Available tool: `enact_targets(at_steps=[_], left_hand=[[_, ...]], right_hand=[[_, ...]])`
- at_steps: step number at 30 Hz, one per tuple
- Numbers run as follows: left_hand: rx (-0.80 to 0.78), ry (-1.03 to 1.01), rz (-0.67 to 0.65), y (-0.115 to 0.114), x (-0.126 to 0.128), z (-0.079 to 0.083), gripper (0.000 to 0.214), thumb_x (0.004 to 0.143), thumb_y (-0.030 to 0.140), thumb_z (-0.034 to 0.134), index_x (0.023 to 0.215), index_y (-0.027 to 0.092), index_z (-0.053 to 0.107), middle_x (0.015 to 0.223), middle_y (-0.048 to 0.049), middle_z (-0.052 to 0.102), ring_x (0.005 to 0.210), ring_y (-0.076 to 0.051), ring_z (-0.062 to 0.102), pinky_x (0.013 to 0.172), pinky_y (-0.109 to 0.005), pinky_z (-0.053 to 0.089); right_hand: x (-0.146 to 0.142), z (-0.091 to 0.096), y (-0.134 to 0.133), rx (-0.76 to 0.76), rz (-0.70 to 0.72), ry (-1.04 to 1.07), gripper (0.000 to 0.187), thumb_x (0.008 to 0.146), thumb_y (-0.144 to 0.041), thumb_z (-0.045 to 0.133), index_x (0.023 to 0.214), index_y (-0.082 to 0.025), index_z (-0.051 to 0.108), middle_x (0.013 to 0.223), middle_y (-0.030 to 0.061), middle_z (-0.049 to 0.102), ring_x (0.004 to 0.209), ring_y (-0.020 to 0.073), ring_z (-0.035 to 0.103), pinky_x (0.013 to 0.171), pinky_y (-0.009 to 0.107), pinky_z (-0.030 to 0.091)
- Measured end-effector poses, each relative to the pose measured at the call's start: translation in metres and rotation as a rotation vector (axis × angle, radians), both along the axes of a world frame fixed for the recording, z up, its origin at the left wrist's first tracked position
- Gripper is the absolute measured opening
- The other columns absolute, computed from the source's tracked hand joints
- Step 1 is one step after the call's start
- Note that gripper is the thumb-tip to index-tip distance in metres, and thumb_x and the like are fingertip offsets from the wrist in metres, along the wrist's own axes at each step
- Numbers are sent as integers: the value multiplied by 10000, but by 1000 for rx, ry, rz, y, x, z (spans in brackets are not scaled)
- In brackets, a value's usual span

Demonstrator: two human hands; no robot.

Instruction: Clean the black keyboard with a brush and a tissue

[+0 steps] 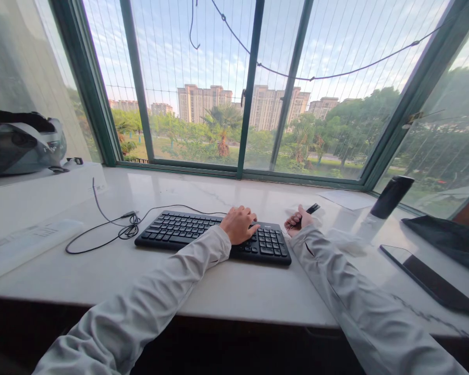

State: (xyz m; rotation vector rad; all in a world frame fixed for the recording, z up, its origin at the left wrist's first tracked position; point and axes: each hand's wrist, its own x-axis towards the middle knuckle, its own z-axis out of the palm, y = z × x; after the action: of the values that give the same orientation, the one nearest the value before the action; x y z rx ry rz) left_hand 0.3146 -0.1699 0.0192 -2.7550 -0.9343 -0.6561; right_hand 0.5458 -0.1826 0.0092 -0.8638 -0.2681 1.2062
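A black keyboard [180, 227] lies on the pale tabletop, its cable running off the back edge to the left. Over the keys right of its middle rests my left hand [239, 225], palm down, fingers bent a little and apart, with the thumb toward the number pad. Just beyond the keyboard's right end is my right hand [300, 221], closed around a slim black object [313, 208]. Only its end sticks out past the fingers, so its kind is unclear. Crumpled clear plastic [346, 240] lies beside the right wrist.
Left are a coiled black cable [128, 229], a long white item [31, 245] and a dark-and-clear bag-like item [23, 143] on a white box. Right are a black cylinder [393, 197], paper [346, 198], a phone-like slab [430, 276] and dark cloth [449, 239]. Windows [240, 104] stand behind.
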Motion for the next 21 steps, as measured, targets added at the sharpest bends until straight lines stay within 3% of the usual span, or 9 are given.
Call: enact_targets(at_steps=[8, 13, 21], left_hand=[[-90, -42, -99, -13, 17, -8, 351, 897, 423, 450, 1017, 185, 678, 998, -87, 613, 951, -215, 534, 842, -336, 419], [-164, -86, -140, -10, 24, -13, 341, 896, 389, 460, 1092, 219, 682, 1045, -71, 609, 976, -197, 542, 896, -311, 419], [-311, -127, -154, -1, 45, -10, 304, 853, 368, 522, 1046, 248, 724, 1013, -61, 648, 952, -185, 574, 891, -283, 425]], right_hand=[[-11, -2, 3, 22, -21, 31, 479, 899, -437, 495, 542, -200, 280, 338, -83, 300, 290, 48, 266, 308, 184, 259], [-15, 1, 3, -7, -24, 2, 494, 912, -455, 461, 535, -200, 269, 327, -82, 291, 282, 49, 255, 300, 184, 240], [-19, 5, -1, -2, -10, -47, 522, 899, -526, 438, 528, -202, 265, 323, -82, 291, 274, 53, 254, 297, 196, 233]])
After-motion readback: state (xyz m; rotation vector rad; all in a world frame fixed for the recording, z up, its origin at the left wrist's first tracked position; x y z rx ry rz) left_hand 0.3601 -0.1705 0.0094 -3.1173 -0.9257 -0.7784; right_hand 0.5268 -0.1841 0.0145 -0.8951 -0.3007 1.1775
